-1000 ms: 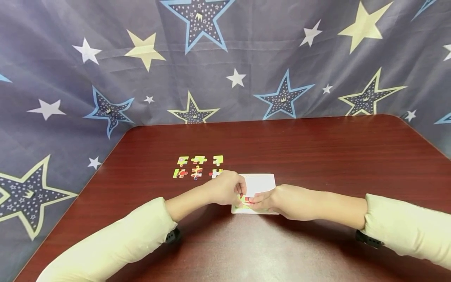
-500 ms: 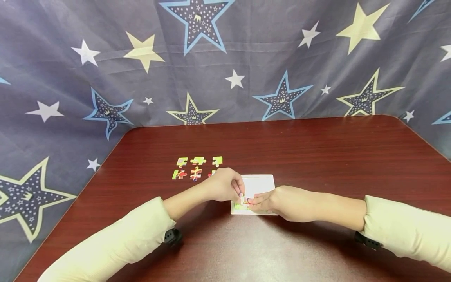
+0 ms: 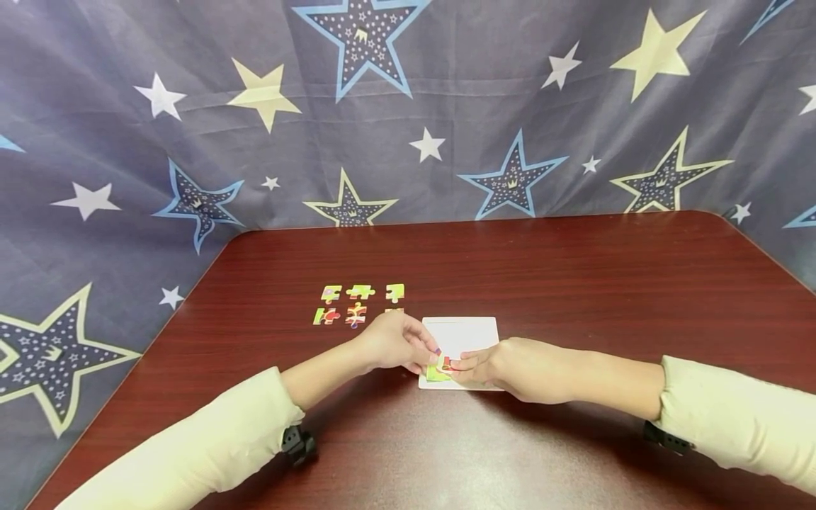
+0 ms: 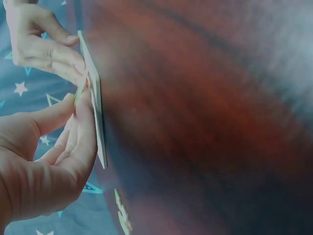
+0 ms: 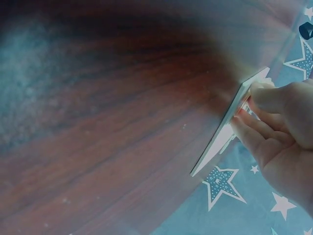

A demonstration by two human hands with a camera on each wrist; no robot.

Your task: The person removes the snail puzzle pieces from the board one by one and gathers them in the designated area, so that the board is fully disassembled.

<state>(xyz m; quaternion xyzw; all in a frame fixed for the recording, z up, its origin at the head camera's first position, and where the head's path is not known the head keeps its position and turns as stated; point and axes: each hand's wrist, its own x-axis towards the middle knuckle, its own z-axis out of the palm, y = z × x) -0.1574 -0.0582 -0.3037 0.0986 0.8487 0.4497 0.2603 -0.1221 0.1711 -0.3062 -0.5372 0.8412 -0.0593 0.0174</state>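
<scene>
A white puzzle tray [image 3: 462, 333] lies flat on the table, with green and red puzzle pieces [image 3: 438, 375] in its near left part. My left hand [image 3: 397, 341] is over the tray's left edge. Between thumb and forefinger it pinches a puzzle piece [image 4: 78, 92], seen nearly edge-on in the left wrist view and tilted above the tray. My right hand [image 3: 519, 368] rests on the tray's near side, its extended fingers touching the pieces there and covering part of them. The right wrist view shows the right thumb and fingertips [image 5: 259, 98] at the tray's surface.
Left of the tray, several loose puzzle pieces [image 3: 361, 291] lie in two rows on the dark red table [image 3: 574, 283]. My left hand partly covers one piece [image 3: 394, 309]. A grey curtain [image 3: 446, 92] with stars hangs behind the table.
My left hand has moved slightly left, and the piece it pinches now shows raised at the tray's left side. The right hand has stayed almost still on the tray.
</scene>
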